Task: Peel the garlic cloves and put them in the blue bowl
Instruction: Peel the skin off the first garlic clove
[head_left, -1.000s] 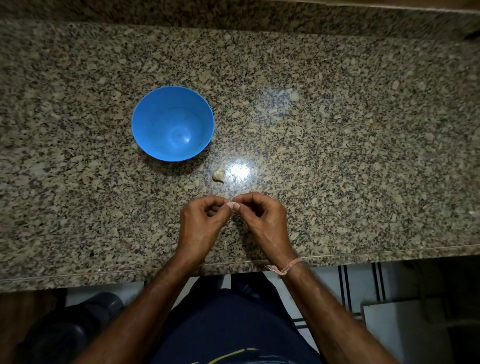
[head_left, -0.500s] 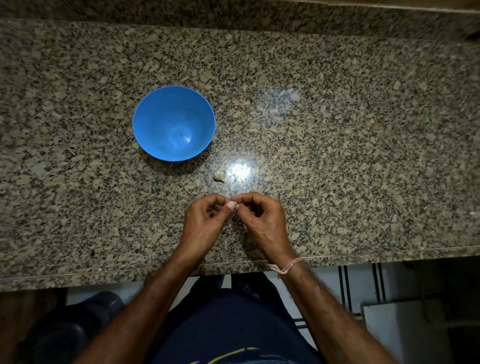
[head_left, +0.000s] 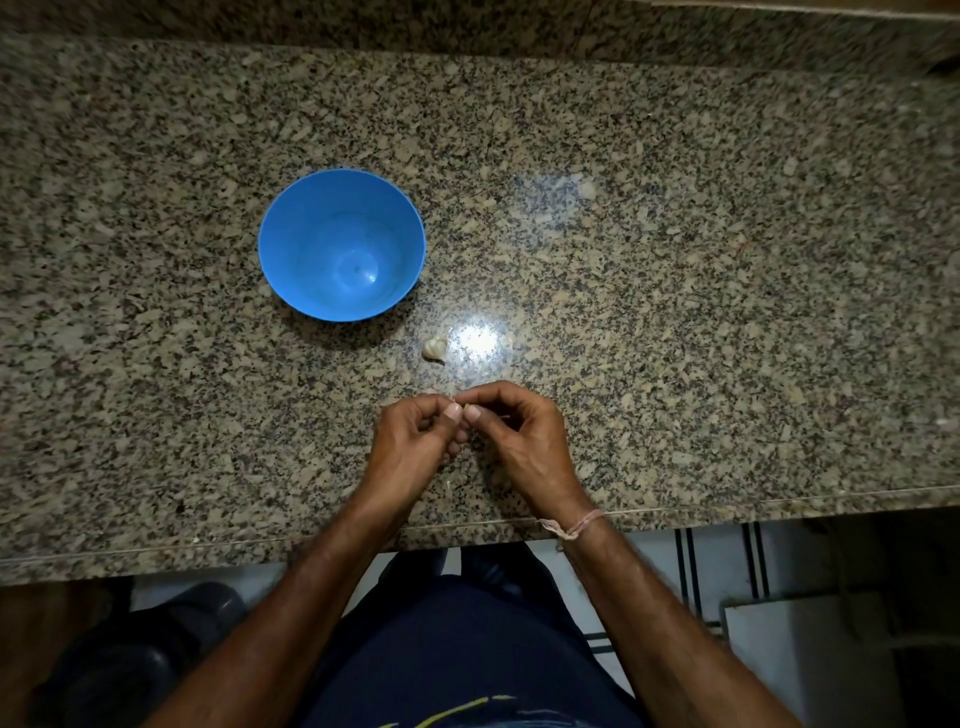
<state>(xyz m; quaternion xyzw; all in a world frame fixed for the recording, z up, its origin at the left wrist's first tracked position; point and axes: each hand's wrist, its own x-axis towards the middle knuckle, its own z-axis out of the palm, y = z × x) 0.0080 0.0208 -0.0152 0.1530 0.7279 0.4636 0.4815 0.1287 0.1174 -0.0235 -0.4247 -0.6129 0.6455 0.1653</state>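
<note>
A blue bowl (head_left: 291, 249) stands on the granite counter, left of centre, with nothing inside it. One pale garlic clove (head_left: 434, 348) lies on the counter just right of the bowl's near side. Below it, my left hand (head_left: 410, 449) and my right hand (head_left: 524, 441) meet fingertip to fingertip near the counter's front edge. Both pinch a small garlic clove (head_left: 464, 415) between thumbs and forefingers; the fingers hide most of it.
The speckled granite counter (head_left: 675, 312) reaches a raised back ledge at the top. Its front edge (head_left: 779, 506) runs just below my wrists. A bright lamp reflection (head_left: 475, 340) sits beside the loose clove. Tiled floor shows below the counter.
Both hands stay together at the same spot; the fingertips have shifted slightly on the clove. The bowl and the loose clove have not moved.
</note>
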